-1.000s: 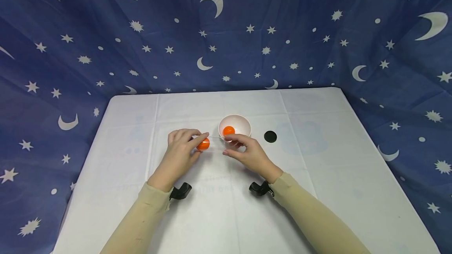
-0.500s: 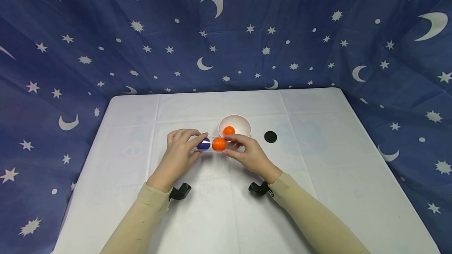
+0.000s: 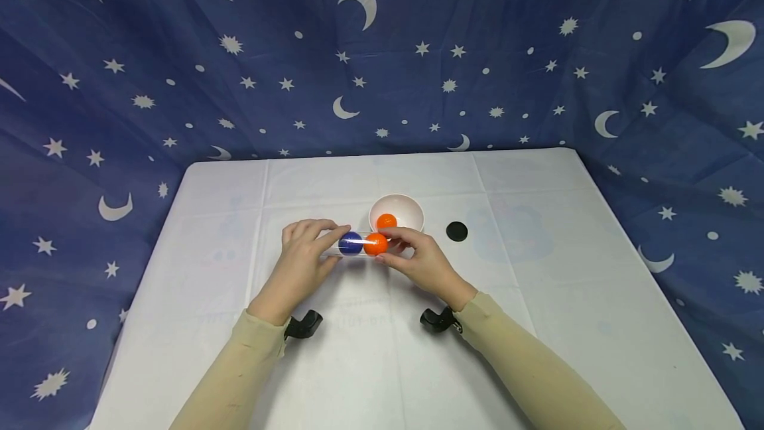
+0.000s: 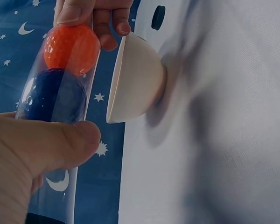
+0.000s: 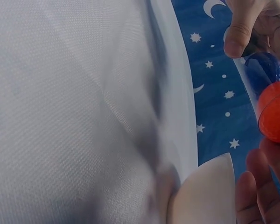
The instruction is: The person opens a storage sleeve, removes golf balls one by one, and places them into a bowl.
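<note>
A clear tube [image 3: 364,236] lies roughly level above the table, gripped by my left hand [image 3: 306,254] between thumb and fingers. Inside it sits a dark blue ball [image 3: 350,243], beside an orange ball [image 3: 375,244] at the right-hand mouth. That orange ball bulges past the rim in the right wrist view. Thumb and fingers of my right hand [image 3: 422,261] pinch it there. Just behind the right fingers stands a white bowl [image 3: 412,209] with another orange ball [image 3: 386,221] in it. A dark end [image 4: 42,218] of the tube shows below my left hand in the left wrist view.
To the right of the bowl, a round black cap [image 3: 457,231] lies on the white-covered table [image 3: 537,363]. Blue cloth [image 3: 406,71] with moons and stars hangs behind the table and along its sides.
Inside the tube, the orange ball has moved right to its mouth and my right fingertips. The blue ball has come into sight from behind the left hand. Both hands stay almost in place.
</note>
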A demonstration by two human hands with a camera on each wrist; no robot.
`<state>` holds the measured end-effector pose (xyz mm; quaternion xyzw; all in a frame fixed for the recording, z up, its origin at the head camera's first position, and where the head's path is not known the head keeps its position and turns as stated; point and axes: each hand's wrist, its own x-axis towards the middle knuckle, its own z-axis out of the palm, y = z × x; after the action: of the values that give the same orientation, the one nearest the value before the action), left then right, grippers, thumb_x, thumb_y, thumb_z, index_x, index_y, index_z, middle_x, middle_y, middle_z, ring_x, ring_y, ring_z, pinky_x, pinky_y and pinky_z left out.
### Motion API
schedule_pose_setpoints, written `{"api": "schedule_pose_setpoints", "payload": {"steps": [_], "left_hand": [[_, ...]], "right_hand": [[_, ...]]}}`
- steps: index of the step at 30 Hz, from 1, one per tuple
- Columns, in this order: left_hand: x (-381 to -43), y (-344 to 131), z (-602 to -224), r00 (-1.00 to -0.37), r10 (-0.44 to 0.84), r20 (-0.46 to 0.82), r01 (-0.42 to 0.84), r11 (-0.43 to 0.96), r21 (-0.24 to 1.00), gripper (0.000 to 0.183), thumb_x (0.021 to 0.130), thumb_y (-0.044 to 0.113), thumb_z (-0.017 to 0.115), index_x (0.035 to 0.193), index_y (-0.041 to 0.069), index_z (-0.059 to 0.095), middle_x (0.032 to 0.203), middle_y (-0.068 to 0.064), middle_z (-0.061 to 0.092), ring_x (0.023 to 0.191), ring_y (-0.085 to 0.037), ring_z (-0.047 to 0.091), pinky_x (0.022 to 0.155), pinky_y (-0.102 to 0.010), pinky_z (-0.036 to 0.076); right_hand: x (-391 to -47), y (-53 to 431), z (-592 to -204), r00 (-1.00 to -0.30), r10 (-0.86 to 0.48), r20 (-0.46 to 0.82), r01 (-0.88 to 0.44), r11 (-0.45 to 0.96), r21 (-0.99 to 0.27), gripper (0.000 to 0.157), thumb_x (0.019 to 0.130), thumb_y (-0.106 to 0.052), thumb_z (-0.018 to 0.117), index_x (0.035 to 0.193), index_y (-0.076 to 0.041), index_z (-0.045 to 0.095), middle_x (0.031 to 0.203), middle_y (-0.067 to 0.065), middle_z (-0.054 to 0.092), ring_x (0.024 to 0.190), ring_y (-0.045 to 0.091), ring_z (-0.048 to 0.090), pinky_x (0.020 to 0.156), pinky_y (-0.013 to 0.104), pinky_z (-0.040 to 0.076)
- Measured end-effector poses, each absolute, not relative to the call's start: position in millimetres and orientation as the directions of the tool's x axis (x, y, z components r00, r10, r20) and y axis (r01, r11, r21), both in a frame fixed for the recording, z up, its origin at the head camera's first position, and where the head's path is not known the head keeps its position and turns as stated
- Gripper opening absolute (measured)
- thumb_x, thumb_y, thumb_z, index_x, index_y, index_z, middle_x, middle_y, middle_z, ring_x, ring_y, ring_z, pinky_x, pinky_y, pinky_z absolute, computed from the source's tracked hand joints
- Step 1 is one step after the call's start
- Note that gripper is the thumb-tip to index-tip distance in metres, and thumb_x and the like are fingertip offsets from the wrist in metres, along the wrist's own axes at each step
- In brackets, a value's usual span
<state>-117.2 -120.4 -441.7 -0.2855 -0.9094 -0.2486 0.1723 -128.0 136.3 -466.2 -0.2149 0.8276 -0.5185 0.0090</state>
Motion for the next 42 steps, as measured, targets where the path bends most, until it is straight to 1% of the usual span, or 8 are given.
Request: {"api": "schedule_pose_setpoints", "payload": {"steps": [7, 15, 18, 22, 27, 31, 35, 42], "left_hand": [[-116.3, -120.6, -444.3, -0.779, 0.424, 0.462, 0.606, 0.700, 0.379, 0.053, 0.076, 0.008, 0.082, 0.126, 0.016, 0.066, 0.118, -0.006, 0.058, 0.113, -0.030, 0.047, 0.096, -0.050, 0.026], [-115.4, -120.3, -446.5, -0.784, 0.425, 0.452, 0.601, 0.701, 0.384, 0.054, 0.075, 0.009, 0.083, 0.126, 0.016, 0.066, 0.118, -0.005, 0.058, 0.113, -0.029, 0.047, 0.097, -0.051, 0.026], [-115.3, -120.1, -446.8, -0.783, 0.429, 0.451, 0.604, 0.698, 0.384, 0.053, 0.076, 0.009, 0.082, 0.126, 0.016, 0.066, 0.119, -0.005, 0.058, 0.113, -0.029, 0.047, 0.096, -0.051, 0.026], [-116.2, -120.3, -445.6, -0.779, 0.422, 0.464, 0.606, 0.696, 0.384, 0.052, 0.075, 0.009, 0.082, 0.125, 0.015, 0.066, 0.118, -0.004, 0.058, 0.112, -0.028, 0.047, 0.096, -0.050, 0.026], [-116.6, -121.6, -441.6, -0.772, 0.427, 0.471, 0.607, 0.714, 0.350, 0.056, 0.073, 0.007, 0.084, 0.125, 0.016, 0.066, 0.118, -0.004, 0.058, 0.111, -0.029, 0.047, 0.097, -0.049, 0.026], [-116.8, -121.7, -439.1, -0.755, 0.446, 0.481, 0.624, 0.714, 0.318, 0.058, 0.072, 0.006, 0.085, 0.126, 0.016, 0.066, 0.117, -0.005, 0.058, 0.110, -0.030, 0.048, 0.096, -0.049, 0.027], [-117.2, -120.7, -437.0, -0.730, 0.467, 0.499, 0.646, 0.711, 0.279, 0.057, 0.072, 0.005, 0.084, 0.125, 0.015, 0.066, 0.115, -0.005, 0.059, 0.109, -0.031, 0.049, 0.095, -0.051, 0.028], [-118.3, -119.3, -435.6, -0.732, 0.459, 0.504, 0.637, 0.725, 0.264, 0.056, 0.071, 0.004, 0.084, 0.122, 0.016, 0.068, 0.114, -0.004, 0.059, 0.109, -0.030, 0.049, 0.093, -0.050, 0.029]], "right_hand": [[-127.7, 136.4, -467.5, -0.901, -0.366, 0.232, -0.369, 0.366, -0.854, 0.047, 0.081, -0.033, 0.079, 0.124, -0.018, 0.066, 0.111, -0.010, 0.066, 0.087, 0.017, 0.060, 0.080, 0.047, 0.052], [-129.5, 135.8, -468.2, -0.876, -0.377, 0.303, -0.432, 0.330, -0.839, 0.031, 0.086, -0.027, 0.075, 0.113, -0.014, 0.068, 0.104, -0.009, 0.068, 0.085, 0.010, 0.062, 0.079, 0.034, 0.052], [-130.4, 135.1, -467.8, -0.863, -0.392, 0.320, -0.453, 0.315, -0.834, 0.032, 0.087, -0.026, 0.074, 0.113, -0.009, 0.065, 0.104, -0.006, 0.068, 0.085, 0.011, 0.063, 0.080, 0.030, 0.052], [-130.4, 135.9, -470.2, -0.868, -0.391, 0.306, -0.439, 0.318, -0.841, 0.038, 0.088, -0.025, 0.073, 0.119, -0.006, 0.063, 0.106, 0.000, 0.068, 0.087, 0.012, 0.062, 0.081, 0.031, 0.052], [-130.2, 135.8, -473.9, -0.871, -0.420, 0.256, -0.407, 0.323, -0.854, 0.046, 0.089, -0.026, 0.072, 0.129, -0.008, 0.060, 0.112, -0.002, 0.067, 0.090, 0.011, 0.062, 0.083, 0.031, 0.051], [-130.9, 134.9, -475.2, -0.876, -0.410, 0.253, -0.399, 0.323, -0.858, 0.047, 0.085, -0.029, 0.075, 0.128, -0.013, 0.063, 0.111, -0.003, 0.067, 0.089, 0.010, 0.062, 0.082, 0.030, 0.051], [-131.6, 134.1, -475.9, -0.883, -0.402, 0.244, -0.385, 0.320, -0.866, 0.044, 0.084, -0.029, 0.076, 0.126, -0.018, 0.064, 0.111, 0.005, 0.068, 0.088, 0.010, 0.062, 0.081, 0.030, 0.051], [-131.4, 133.0, -474.5, -0.883, -0.403, 0.239, -0.379, 0.315, -0.870, 0.044, 0.085, -0.028, 0.075, 0.125, -0.013, 0.065, 0.112, 0.006, 0.068, 0.088, 0.011, 0.063, 0.081, 0.032, 0.052]]}}
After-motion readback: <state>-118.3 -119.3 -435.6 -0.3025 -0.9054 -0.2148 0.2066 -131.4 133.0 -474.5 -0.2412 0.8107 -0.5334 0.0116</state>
